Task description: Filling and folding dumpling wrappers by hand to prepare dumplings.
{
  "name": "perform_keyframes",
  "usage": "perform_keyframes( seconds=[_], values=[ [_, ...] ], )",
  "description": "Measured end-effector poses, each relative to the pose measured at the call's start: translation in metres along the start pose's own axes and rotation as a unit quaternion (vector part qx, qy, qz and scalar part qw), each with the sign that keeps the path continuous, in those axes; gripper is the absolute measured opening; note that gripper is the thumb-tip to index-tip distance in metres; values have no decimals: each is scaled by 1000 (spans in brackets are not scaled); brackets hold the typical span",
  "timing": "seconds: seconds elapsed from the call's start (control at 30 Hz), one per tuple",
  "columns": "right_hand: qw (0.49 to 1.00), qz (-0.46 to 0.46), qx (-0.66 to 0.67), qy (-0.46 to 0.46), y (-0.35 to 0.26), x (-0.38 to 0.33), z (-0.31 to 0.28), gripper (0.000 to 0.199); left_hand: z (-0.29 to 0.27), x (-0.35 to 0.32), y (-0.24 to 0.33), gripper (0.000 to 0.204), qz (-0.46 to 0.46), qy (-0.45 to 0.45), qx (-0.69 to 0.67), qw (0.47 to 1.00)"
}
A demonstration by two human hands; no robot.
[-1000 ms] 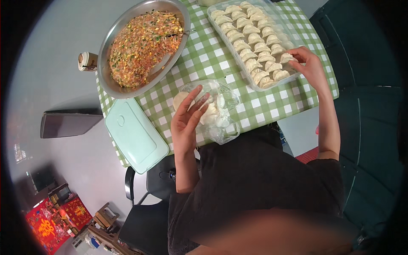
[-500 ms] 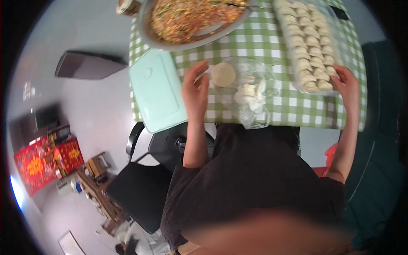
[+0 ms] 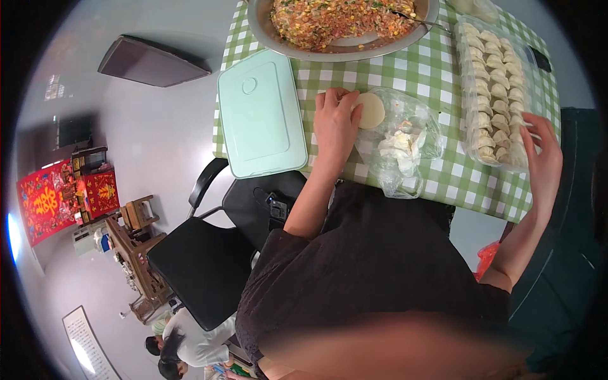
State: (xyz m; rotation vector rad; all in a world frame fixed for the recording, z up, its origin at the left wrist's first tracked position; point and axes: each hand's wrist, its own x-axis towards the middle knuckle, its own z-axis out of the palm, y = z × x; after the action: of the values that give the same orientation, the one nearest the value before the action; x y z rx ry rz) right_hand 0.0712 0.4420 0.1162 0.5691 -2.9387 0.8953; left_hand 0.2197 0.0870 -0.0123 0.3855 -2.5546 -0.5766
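Note:
A round, pale dumpling wrapper (image 3: 371, 111) lies at the left edge of a clear plastic bag (image 3: 429, 136). My left hand (image 3: 337, 123) has its fingers curled at the wrapper's left edge, thumb and fingertips closed on it. On the bag sit crumpled white pieces (image 3: 403, 150), too unclear to name. A clear tray (image 3: 476, 155) at the right holds rows of folded dumplings (image 3: 497, 88). My right hand (image 3: 543, 152) is at the tray's near right corner, fingers apart, nothing seen in them.
A large metal bowl (image 3: 266, 39) of chopped filling, with a spoon (image 3: 423, 22), stands at the far side. A mint-green lid (image 3: 263, 120) lies left on the checked tablecloth (image 3: 329, 73). Black chairs (image 3: 202, 266) stand at the left; people (image 3: 190, 339) are in the background.
My left hand has moved from beside the wrapper onto its edge, its fingers closing. My right hand remains by the tray's near right corner. The whole view has shifted and turned.

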Motion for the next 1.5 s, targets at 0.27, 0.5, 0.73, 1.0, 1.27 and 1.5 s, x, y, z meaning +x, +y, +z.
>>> perform_keyframes(
  seconds=[0.27, 0.5, 0.73, 1.0, 1.27, 1.5],
  values=[
    [980, -111, 132, -94, -65, 58, 36, 31, 1, -2, -2, 27, 0, 17, -2, 1000],
    [977, -189, 59, -73, -84, 126, 96, 50, 3, 6, -1, 21, 6, 21, 0, 1000],
    [971, -147, 99, -162, -109, 171, 120, 35, -20, 1, 5, 20, -7, -13, -170, 985],
    [919, -391, -35, -29, -122, 182, 125, 27, -28, -12, -16, 9, -335, -82, -727, 593],
    [844, -518, 134, -30, -178, 146, 152, 23, -24, -15, -6, 32, -402, -61, -727, 553],
    [839, -529, 115, -52, -190, 158, 183, 25, -23, -16, -8, 38, -384, -83, -729, 561]
  ],
)
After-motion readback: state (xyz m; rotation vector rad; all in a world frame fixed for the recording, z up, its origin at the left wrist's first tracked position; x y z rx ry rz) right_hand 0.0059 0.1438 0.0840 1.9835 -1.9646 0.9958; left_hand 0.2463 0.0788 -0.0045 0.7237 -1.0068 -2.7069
